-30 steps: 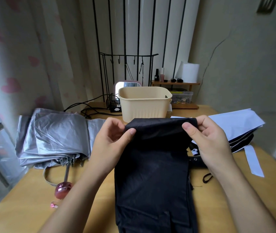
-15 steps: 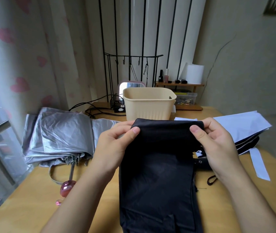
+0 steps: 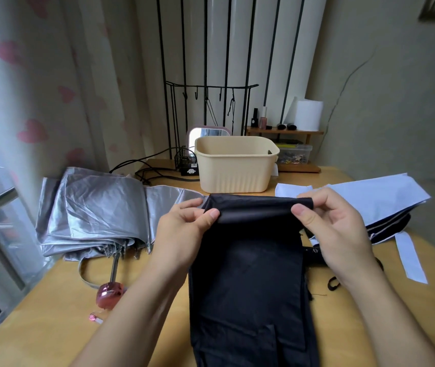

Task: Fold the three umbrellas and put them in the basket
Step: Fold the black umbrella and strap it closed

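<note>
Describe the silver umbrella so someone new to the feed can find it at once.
Start at the wooden table and the cream basket at its far edge. Left of the basket lies the silver umbrella, collapsed in a loose heap. It alone is shiny grey with a pink handle; the black umbrella is held by the left hand and right hand, and the white umbrella lies right.

black umbrella (image 3: 248,274): lower end cut off by the edge at 6 o'clock; ribs and shaft hidden under its cloth.
silver umbrella (image 3: 92,207): at 9 o'clock, shaft mostly hidden under the canopy.
white umbrella (image 3: 378,197): at 3 o'clock, near end hidden behind right hand (image 3: 335,229).
basket (image 3: 235,170): floor hidden by near wall.
mirror (image 3: 205,132): lower part hidden behind basket.
clear box (image 3: 294,154): contents too small to tell.
</note>
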